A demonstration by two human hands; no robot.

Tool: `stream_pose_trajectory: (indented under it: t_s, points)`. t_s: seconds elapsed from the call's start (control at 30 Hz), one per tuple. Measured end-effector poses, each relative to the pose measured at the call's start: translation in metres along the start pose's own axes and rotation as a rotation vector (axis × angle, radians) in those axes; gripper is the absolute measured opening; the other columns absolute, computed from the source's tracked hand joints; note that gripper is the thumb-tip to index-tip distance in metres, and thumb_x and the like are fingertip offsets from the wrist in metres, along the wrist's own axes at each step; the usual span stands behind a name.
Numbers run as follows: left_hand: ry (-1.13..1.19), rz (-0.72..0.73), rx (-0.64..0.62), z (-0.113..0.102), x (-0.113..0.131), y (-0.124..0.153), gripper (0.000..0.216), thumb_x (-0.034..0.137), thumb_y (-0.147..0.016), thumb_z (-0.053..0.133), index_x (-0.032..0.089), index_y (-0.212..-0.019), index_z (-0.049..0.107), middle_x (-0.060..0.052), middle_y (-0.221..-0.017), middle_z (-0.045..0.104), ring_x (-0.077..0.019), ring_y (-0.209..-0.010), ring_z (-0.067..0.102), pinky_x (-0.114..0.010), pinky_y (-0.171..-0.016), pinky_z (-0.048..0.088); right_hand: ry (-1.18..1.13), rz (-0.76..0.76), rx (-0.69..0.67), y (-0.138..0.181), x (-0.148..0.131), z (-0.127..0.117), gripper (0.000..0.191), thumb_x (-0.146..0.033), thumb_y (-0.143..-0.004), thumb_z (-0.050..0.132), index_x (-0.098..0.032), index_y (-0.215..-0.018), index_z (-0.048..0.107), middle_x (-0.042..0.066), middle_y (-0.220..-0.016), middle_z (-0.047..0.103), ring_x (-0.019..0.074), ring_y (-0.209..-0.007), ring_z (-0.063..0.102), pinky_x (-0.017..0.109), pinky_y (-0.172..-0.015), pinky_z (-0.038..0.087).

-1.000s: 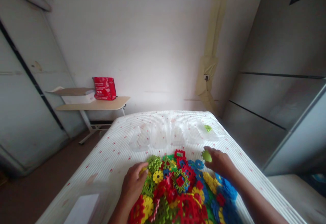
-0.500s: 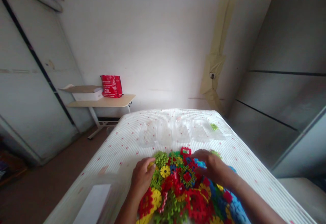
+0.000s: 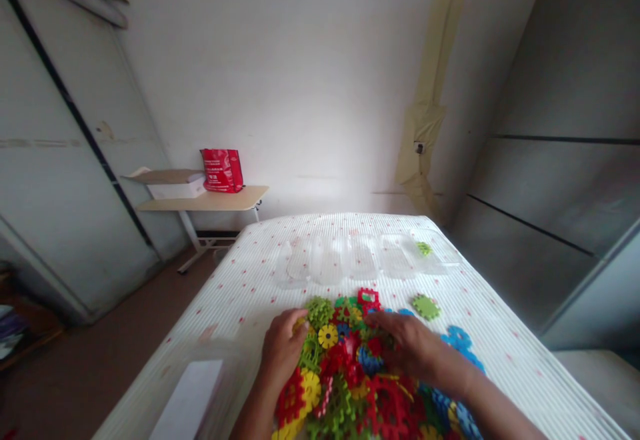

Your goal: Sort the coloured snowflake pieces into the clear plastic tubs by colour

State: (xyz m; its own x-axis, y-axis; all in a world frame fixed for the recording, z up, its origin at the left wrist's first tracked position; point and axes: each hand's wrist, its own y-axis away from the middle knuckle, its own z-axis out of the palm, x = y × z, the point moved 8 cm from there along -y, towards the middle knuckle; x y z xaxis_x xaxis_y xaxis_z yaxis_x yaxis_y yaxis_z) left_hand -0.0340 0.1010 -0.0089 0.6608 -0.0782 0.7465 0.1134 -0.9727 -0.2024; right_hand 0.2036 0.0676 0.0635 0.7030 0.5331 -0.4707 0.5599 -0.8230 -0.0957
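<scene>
A heap of plastic building pieces [image 3: 345, 387] in red, green, yellow and blue lies before me, many notched or flower-shaped. My left hand [image 3: 284, 347] rests at the heap's left edge, thumb and fingers apart, beside a yellow flower-shaped disc [image 3: 327, 336] and green pieces [image 3: 319, 309]. Over the upper right of the heap, my right hand [image 3: 417, 347] has its fingers bent down among red and green pieces; what they grip is hidden. Close to its fingertips is a blue notched disc [image 3: 370, 361]. A red square frame piece [image 3: 369, 297] sits at the far edge.
Clear plastic trays [image 3: 363, 258] stand in a row beyond the heap; the rightmost holds a green piece [image 3: 424, 248]. One green notched piece [image 3: 426, 307] lies apart on the striped cloth [image 3: 240, 293]. At the left are a clear container with a white slab [image 3: 187, 400].
My right hand has moved left and further over the heap, uncovering the loose green piece and a blue disc. The green-and-red square piece is now mostly hidden. My left hand stays at the edge.
</scene>
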Motion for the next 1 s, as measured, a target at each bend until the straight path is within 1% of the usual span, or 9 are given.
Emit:
stream_pose_trajectory:
  t_s: [0.1,0.17,0.27,0.37,0.47,0.53,0.7,0.87,1.0]
  points:
    - [-0.015,-0.005,0.004,0.000,-0.001,0.000,0.034,0.031,-0.075,0.045,0.018,-0.099,0.065,-0.008,-0.104,0.068,-0.0217,-0.101,0.059,-0.035,-0.093,0.042,-0.114,0.036,-0.005,0.003,0.003,-0.013,0.038,-0.022,-0.077,0.054,-0.020,-0.115,0.058,0.004,-0.092,0.068,0.0165,-0.077,0.061,0.026,-0.068,0.049]
    - [-0.026,-0.004,0.003,0.000,-0.001,0.000,0.035,0.031,-0.075,0.044,0.018,-0.100,0.065,-0.008,-0.105,0.067,-0.0216,-0.102,0.059,-0.035,-0.093,0.042,-0.155,0.032,0.028,0.004,0.008,-0.023,0.030,-0.022,-0.080,0.052,-0.019,-0.108,0.060,0.001,-0.081,0.066,0.0131,-0.066,0.059,0.023,-0.060,0.047]
    - [-0.027,0.005,-0.006,0.002,-0.002,0.000,0.036,0.032,-0.076,0.044,0.017,-0.101,0.065,-0.008,-0.106,0.067,-0.0218,-0.102,0.058,-0.036,-0.094,0.041,-0.108,0.027,0.147,0.008,0.019,-0.041,0.023,-0.022,-0.083,0.048,-0.019,-0.101,0.063,0.003,-0.085,0.066,0.0142,-0.075,0.060,0.024,-0.067,0.048]
    - [-0.017,0.010,-0.005,0.004,-0.005,-0.001,0.036,0.032,-0.076,0.044,0.018,-0.101,0.065,-0.008,-0.106,0.067,-0.0216,-0.102,0.058,-0.036,-0.094,0.041,-0.032,-0.001,0.199,0.011,0.020,-0.046,0.020,-0.022,-0.084,0.048,-0.020,-0.094,0.065,0.005,-0.088,0.067,0.0168,-0.082,0.061,0.027,-0.074,0.047]
    - [-0.002,0.012,-0.003,0.005,-0.008,-0.002,0.035,0.033,-0.075,0.044,0.018,-0.100,0.065,-0.007,-0.105,0.067,-0.0214,-0.102,0.058,-0.036,-0.094,0.041,-0.031,0.001,0.199,0.010,0.021,-0.043,0.019,-0.023,-0.082,0.051,-0.020,-0.094,0.065,0.005,-0.087,0.067,0.0168,-0.080,0.061,0.027,-0.072,0.048]
    - [0.008,0.010,-0.003,0.005,-0.009,-0.003,0.035,0.033,-0.075,0.045,0.018,-0.099,0.065,-0.007,-0.105,0.067,-0.0214,-0.102,0.059,-0.036,-0.094,0.041,-0.048,0.047,0.209,0.009,0.029,-0.043,0.020,-0.022,-0.081,0.050,-0.019,-0.093,0.065,0.005,-0.085,0.068,0.0164,-0.076,0.062,0.026,-0.069,0.048]
    - [0.016,-0.015,-0.017,0.004,-0.009,-0.003,0.036,0.035,-0.075,0.044,0.019,-0.099,0.065,-0.007,-0.105,0.067,-0.0222,-0.102,0.059,-0.037,-0.095,0.041,-0.070,0.221,0.278,0.026,0.081,-0.057,0.025,-0.027,-0.079,0.047,-0.019,-0.095,0.066,0.002,-0.078,0.069,0.0157,-0.067,0.063,0.024,-0.062,0.047]
    - [0.016,-0.012,-0.003,0.003,-0.008,-0.003,0.037,0.036,-0.073,0.045,0.019,-0.098,0.065,-0.007,-0.104,0.068,-0.0225,-0.101,0.059,-0.037,-0.094,0.042,0.104,0.343,0.409,0.053,0.143,-0.084,0.029,-0.029,-0.076,0.045,-0.022,-0.089,0.069,0.005,-0.089,0.071,0.0184,-0.074,0.065,0.027,-0.069,0.048]
    - [-0.011,-0.008,0.000,0.003,-0.009,-0.004,0.039,0.038,-0.073,0.043,0.018,-0.098,0.066,-0.008,-0.104,0.068,-0.0233,-0.101,0.059,-0.038,-0.094,0.042,0.159,0.461,0.380,0.053,0.182,-0.077,0.034,-0.024,-0.076,0.041,-0.023,-0.096,0.068,0.005,-0.096,0.070,0.0197,-0.083,0.065,0.028,-0.075,0.047]
